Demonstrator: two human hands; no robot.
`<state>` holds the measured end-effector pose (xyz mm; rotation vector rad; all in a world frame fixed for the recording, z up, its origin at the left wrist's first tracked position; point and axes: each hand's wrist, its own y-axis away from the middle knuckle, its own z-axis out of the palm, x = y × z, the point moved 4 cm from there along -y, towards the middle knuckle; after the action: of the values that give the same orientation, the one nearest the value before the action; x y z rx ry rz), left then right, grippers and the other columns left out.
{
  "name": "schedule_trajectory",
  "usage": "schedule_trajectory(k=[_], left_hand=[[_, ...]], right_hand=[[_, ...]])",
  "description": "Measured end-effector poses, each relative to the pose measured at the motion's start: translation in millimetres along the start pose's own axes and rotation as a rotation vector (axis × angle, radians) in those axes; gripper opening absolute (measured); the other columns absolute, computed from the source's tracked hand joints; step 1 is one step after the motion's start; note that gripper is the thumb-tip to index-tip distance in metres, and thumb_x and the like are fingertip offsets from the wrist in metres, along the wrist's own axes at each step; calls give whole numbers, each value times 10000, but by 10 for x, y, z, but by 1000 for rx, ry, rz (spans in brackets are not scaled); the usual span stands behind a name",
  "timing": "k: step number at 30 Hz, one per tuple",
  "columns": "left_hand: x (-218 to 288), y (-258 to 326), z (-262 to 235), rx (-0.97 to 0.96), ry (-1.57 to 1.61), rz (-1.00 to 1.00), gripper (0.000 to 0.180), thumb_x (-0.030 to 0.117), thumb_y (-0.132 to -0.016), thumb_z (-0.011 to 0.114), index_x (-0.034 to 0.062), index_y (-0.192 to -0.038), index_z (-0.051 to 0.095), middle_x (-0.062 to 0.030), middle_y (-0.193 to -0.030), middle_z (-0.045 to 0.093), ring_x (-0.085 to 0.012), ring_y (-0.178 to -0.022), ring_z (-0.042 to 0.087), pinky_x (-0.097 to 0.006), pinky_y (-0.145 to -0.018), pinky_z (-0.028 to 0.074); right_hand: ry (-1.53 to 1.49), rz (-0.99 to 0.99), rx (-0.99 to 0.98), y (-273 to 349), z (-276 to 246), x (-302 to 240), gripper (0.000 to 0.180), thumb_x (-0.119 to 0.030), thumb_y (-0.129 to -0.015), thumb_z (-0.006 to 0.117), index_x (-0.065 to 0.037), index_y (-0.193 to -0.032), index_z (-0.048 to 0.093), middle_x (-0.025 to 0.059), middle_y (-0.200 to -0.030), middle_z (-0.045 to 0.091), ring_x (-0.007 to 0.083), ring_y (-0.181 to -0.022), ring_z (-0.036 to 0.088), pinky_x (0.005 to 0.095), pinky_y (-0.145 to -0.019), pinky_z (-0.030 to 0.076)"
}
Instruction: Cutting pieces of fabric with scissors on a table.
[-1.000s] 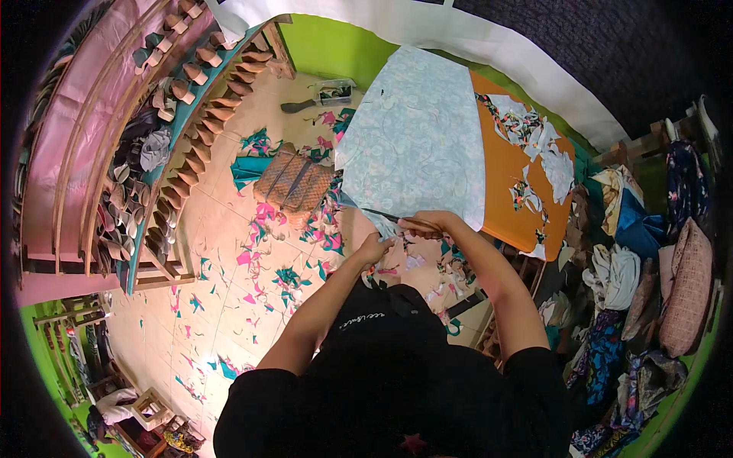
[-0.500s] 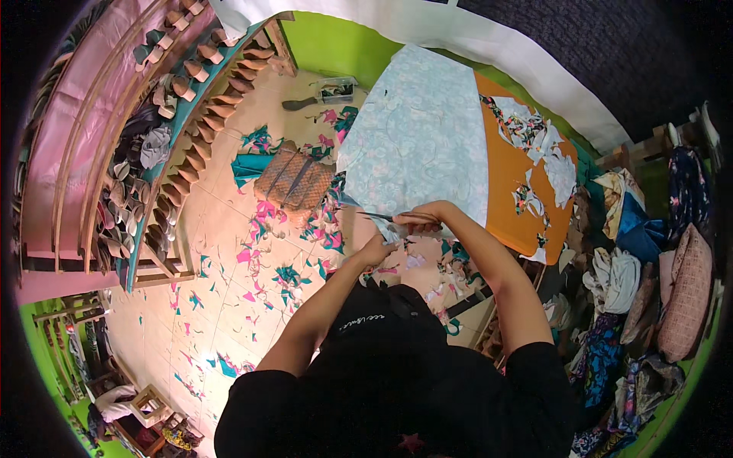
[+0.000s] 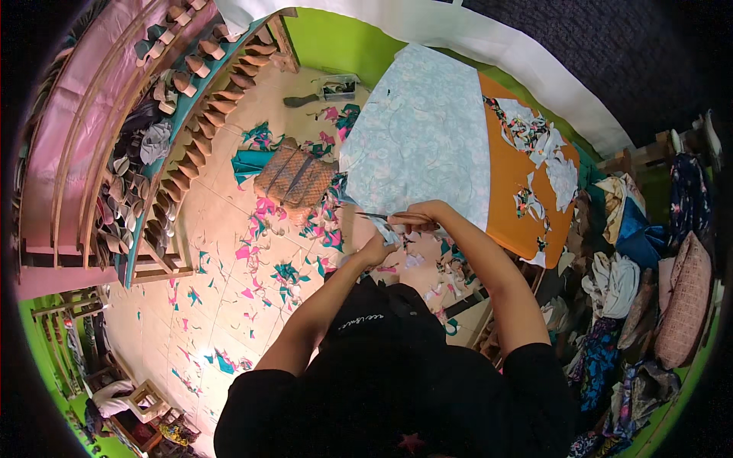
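My right hand [image 3: 416,217] is closed round a pair of scissors [image 3: 374,214], whose dark blades point left past the near edge of the table. Just below it, my left hand [image 3: 377,248] pinches a small piece of pale fabric [image 3: 388,230], which lies against the blades. Whether the blades are apart cannot be made out at this size. Beyond both hands, a large sheet of pale blue patterned fabric [image 3: 420,130] covers much of the orange-topped table [image 3: 508,217].
Fabric scraps [image 3: 527,126] lie on the table's right side, and more litter the tiled floor. A brown woven bag [image 3: 290,179] stands left of my hands. Shoe racks [image 3: 149,183] line the left; piled fabrics [image 3: 615,282] and a pink cushion [image 3: 685,301] fill the right.
The pale piece in my left hand now sits higher, up against the scissors. My right hand has shifted slightly left with the scissors; the view has tilted a little.
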<state>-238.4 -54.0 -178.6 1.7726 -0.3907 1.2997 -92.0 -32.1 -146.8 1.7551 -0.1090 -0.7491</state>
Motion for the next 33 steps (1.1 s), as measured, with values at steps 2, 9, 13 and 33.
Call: schedule_trajectory(k=[2, 9, 13, 33], left_hand=[[-66, -1, 5, 16, 3, 41, 248, 228, -758, 571, -9, -790, 505, -30, -621, 483, -101, -563, 430, -267, -511, 367], [-124, -105, 57, -28, -137, -2, 272, 217, -748, 569, -23, -867, 521, -89, -751, 544, -147, -705, 484, -292, -654, 395], [-129, -51, -8, 5, -119, 13, 273, 221, -748, 564, -19, -873, 523, -97, -762, 552, -164, -708, 495, -298, -660, 396], [-90, -91, 127, -56, -230, -13, 220, 166, -741, 561, -13, -861, 517, -112, -757, 549, -175, -705, 493, -308, -674, 391]], right_hand=[[14, -14, -17, 37, 9, -65, 902, -787, -591, 279, 19, -857, 584, 35, -445, 339, 139, -374, 342, 261, -378, 298], [-74, 119, -17, -339, 60, 189, 879, -805, -548, 314, 4, -771, 575, 0, -471, 346, 124, -377, 324, 256, -376, 258], [-74, 52, -41, -288, 73, 75, 875, -809, -536, 321, -1, -758, 573, -5, -486, 337, 107, -393, 317, 246, -379, 246], [-41, 185, -25, -301, -5, -46, 614, -591, -645, 486, -29, -862, 607, 117, -661, 551, 215, -616, 526, 351, -547, 396]])
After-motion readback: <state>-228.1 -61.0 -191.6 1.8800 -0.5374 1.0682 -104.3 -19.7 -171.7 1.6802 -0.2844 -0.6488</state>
